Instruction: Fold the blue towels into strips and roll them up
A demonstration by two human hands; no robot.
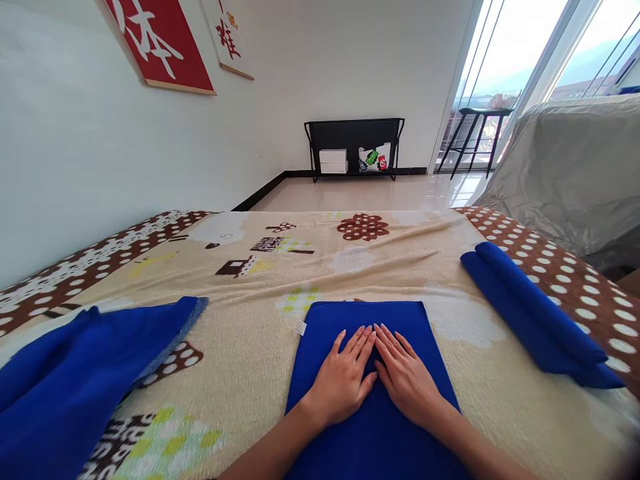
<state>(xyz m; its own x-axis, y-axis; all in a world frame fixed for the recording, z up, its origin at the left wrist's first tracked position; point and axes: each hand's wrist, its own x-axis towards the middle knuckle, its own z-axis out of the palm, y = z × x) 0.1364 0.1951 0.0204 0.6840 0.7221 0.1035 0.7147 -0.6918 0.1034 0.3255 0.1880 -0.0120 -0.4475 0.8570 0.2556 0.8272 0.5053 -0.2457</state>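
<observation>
A blue cloth [370, 440] with a small white label lies spread flat in front of me on the patterned blanket [240, 347]. On its upper half rests my left hand [345, 373], palm down with fingers stretched out. Close beside it, my right hand [405, 377] also presses flat on the cloth, its fingertips nearly meeting those of the left. Neither hand grips anything. To the right lies a folded or rolled blue cloth [535, 313]. Another blue cloth [90, 367], loosely heaped, is at the left; its lower part runs out of view.
Beyond the bed's far edge, a black rack [357, 133] holding white boxes and a printed bag stands against the wall. Red and white scrolls [165, 47] hang at the upper left. A dark stool [473, 133] and a sheet-covered object [575, 160] are at the right near the window.
</observation>
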